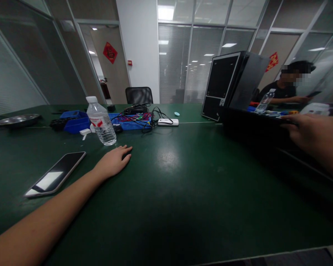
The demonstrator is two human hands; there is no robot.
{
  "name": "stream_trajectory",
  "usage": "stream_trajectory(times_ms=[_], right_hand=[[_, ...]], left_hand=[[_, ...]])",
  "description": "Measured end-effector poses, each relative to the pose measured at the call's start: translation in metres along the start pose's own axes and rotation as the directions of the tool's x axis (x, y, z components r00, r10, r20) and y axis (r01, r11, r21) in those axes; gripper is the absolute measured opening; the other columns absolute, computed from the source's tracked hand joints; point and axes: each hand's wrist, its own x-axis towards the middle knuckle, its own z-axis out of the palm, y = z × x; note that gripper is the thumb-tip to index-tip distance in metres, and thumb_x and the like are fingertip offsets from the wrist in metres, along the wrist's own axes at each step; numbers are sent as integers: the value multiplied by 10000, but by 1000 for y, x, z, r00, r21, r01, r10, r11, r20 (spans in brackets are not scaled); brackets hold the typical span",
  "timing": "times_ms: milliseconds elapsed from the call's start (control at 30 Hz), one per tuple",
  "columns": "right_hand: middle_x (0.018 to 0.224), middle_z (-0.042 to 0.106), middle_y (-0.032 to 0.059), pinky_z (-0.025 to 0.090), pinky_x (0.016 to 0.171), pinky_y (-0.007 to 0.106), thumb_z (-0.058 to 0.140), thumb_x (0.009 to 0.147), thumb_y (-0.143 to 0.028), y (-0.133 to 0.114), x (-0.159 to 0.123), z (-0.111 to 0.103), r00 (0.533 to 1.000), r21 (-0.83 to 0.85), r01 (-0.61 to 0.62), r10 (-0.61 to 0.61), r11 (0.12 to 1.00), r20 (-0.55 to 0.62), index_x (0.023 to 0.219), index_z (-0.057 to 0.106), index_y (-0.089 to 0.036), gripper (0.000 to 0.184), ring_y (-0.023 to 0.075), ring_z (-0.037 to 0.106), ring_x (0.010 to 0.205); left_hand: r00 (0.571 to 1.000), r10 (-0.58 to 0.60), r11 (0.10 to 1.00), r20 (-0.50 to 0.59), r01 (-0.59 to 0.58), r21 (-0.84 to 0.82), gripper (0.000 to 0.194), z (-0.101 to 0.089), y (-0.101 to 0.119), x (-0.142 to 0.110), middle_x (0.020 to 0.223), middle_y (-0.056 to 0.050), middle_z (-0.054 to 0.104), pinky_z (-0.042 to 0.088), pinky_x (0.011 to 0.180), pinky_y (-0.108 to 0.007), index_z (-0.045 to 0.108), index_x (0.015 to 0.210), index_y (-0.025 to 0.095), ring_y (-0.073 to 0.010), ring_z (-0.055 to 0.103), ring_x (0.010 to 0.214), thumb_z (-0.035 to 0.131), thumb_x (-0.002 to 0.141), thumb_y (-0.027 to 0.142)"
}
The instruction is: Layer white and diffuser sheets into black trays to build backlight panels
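My left hand rests on the green tabletop, palm down with the fingers stretched out and holding nothing. Just beyond it stands a clear plastic water bottle with a white cap and a red-and-white label. A smartphone lies face up to the left of my forearm. At the right edge, my right hand is blurred, its fingers closed on the edge of a flat black object. That object is dark and smeared, so its kind is unclear.
Farther back sit blue bins and a blue tray of tangled wires. A white power strip lies beside them. A black computer tower stands at the right. Behind are another bottle and a seated person.
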Motion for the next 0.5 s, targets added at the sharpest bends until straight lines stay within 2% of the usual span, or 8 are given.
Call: stream_trajectory(times_ms=[100,233,300,400,500], right_hand=[[1024,786,170,235,556,351,550,979,-401,-4,3,1,997,27,-6,4,1000,83,1315,772,-251,430,215,488,563],[939,784,205,253,568,367,523,973,-388,-11,5,-2,995,36,-1,-2,999,98,1256,797,-226,426,247,561,580],[852,770,200,247,551,359,518,955,-380,-14,5,-6,997,25,36,-38,999,64,1188,815,-210,415,252,560,545],[811,756,156,201,508,325,492,920,-389,-23,0,-21,992,15,116,-115,993,-50,1125,812,-227,414,253,553,525],[835,761,111,164,498,311,507,880,-474,-40,-11,-48,969,141,188,-161,972,-187,1108,804,-275,425,238,528,523]], left_hand=[[1000,-1,1000,6,1,10,756,-2,2,-1,1651,-169,504,357,1269,-486,553,1569,119,-336,476,1534,349,984,552],[1000,2,999,6,-2,37,749,-3,4,-1,1656,-152,503,357,1270,-478,549,1573,132,-325,485,1529,340,987,549],[1000,6,999,2,-6,38,753,-4,4,-2,1656,-156,501,354,1272,-473,551,1572,125,-325,491,1524,336,987,550],[1000,6,1000,-14,-6,23,755,-2,3,-1,1646,-167,510,357,1271,-484,571,1555,113,-340,502,1514,341,982,548],[1000,0,1000,-26,0,12,748,0,2,0,1634,-156,529,367,1267,-486,577,1551,121,-342,505,1512,360,975,545]])
